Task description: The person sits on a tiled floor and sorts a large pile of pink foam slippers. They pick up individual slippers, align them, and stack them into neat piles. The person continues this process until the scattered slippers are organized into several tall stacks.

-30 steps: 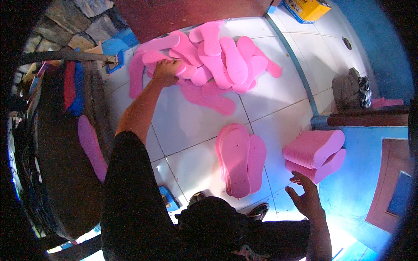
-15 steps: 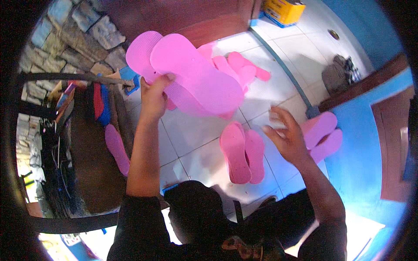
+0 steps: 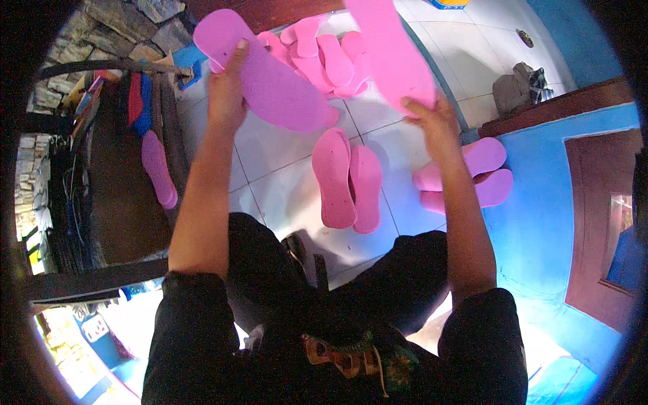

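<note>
My left hand (image 3: 228, 88) is closed round the edge of a pink flip-flop sole (image 3: 283, 94), held slanted above the floor with its thumb on top. Another pink sole (image 3: 395, 57) is raised in my right hand (image 3: 432, 121), gripped at its near end; its far end runs out of the picture. Between and beyond the hands lies a loose heap of pink soles (image 3: 335, 62). Closer to me, a pair of pink soles (image 3: 334, 179) rests side by side on the tiles. More pink soles (image 3: 482, 156) lie by the blue wall, partly behind my right forearm.
A brown bench-like surface (image 3: 125, 202) stands at left, with a single pink sole (image 3: 158, 169) by its edge. Behind it rises a stone wall (image 3: 104, 34). To the right are a blue wall (image 3: 533, 223), a dark bundle (image 3: 513, 89) and a yellow box (image 3: 451, 3).
The two overlapping soles in my left hand have been parted: my right hand, empty before, has come up and now holds one. The view has shifted, so the floor pairs appear higher.
</note>
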Demonstrator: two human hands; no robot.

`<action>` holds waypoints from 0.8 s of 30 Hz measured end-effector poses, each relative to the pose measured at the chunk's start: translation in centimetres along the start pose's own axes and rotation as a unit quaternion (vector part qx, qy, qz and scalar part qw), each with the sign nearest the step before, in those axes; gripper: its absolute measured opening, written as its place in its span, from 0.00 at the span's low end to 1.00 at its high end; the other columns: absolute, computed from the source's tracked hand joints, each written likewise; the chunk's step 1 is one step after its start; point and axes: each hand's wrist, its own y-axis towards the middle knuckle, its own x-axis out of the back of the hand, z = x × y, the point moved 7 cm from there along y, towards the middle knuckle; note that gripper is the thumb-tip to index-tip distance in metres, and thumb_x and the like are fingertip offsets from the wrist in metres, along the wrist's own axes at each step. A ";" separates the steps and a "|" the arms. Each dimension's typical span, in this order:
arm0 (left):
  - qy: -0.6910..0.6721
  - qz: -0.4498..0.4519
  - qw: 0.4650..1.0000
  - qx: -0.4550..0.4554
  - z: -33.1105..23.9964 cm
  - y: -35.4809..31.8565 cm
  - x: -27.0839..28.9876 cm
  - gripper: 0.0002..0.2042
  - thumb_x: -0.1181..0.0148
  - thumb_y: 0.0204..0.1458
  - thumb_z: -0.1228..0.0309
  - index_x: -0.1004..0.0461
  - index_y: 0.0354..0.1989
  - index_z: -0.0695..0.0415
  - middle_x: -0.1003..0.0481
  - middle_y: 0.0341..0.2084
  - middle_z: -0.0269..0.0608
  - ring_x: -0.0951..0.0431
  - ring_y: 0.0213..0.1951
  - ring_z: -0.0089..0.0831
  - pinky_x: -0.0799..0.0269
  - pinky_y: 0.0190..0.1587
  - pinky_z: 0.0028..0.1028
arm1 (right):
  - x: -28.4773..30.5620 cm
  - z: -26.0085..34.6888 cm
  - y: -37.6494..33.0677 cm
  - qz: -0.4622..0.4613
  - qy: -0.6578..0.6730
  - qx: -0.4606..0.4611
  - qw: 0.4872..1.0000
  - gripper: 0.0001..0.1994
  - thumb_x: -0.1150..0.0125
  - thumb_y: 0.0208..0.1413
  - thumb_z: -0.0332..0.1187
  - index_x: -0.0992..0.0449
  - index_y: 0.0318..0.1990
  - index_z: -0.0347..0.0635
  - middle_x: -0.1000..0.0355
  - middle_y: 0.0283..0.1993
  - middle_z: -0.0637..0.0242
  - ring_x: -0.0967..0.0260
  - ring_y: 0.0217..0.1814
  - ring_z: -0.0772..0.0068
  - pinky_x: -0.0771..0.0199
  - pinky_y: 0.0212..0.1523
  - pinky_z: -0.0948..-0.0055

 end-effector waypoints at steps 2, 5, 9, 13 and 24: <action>0.035 -0.032 0.999 -0.013 0.1 1.4 2.9 0.15 0.41 0.55 0.64 0.27 0.46 0.61 0.23 0.38 0.43 0.22 0.39 0.34 0.26 0.43 0.33 | 3.0 1.5 1.0 -0.022 -0.244 0.093 0.965 0.17 0.34 0.52 0.37 0.24 0.47 0.37 0.23 0.40 0.63 0.26 0.40 0.72 0.25 0.41 0.71; -0.001 -0.023 1.000 0.013 1.2 2.9 4.3 0.16 0.40 0.53 0.66 0.28 0.46 0.63 0.23 0.39 0.46 0.22 0.39 0.35 0.26 0.43 0.33 | 4.7 1.6 2.0 -0.046 -0.234 0.154 0.959 0.17 0.36 0.53 0.39 0.23 0.45 0.35 0.23 0.38 0.59 0.25 0.39 0.68 0.27 0.41 0.69; 0.033 0.022 0.999 0.021 1.7 2.2 1.4 0.19 0.40 0.55 0.63 0.30 0.49 0.65 0.24 0.42 0.47 0.23 0.43 0.35 0.26 0.47 0.34 | 5.0 -0.9 3.1 -0.051 -0.259 0.195 0.945 0.17 0.41 0.57 0.42 0.23 0.45 0.37 0.23 0.38 0.53 0.25 0.39 0.57 0.28 0.44 0.62; 0.056 0.075 0.994 0.062 4.4 2.5 1.0 0.24 0.43 0.58 0.58 0.32 0.52 0.68 0.25 0.45 0.48 0.24 0.47 0.36 0.29 0.52 0.33 | 3.5 -14.7 5.0 0.022 -0.291 0.065 0.954 0.16 0.44 0.58 0.43 0.22 0.44 0.40 0.23 0.41 0.51 0.25 0.43 0.51 0.28 0.47 0.59; 0.016 0.058 0.985 0.163 8.0 1.9 -0.6 0.22 0.49 0.61 0.57 0.32 0.53 0.65 0.26 0.47 0.43 0.25 0.47 0.35 0.32 0.55 0.35 | 0.0 -26.3 0.6 0.051 -0.330 0.063 0.941 0.10 0.43 0.58 0.34 0.22 0.40 0.36 0.24 0.34 0.55 0.27 0.38 0.58 0.28 0.43 0.64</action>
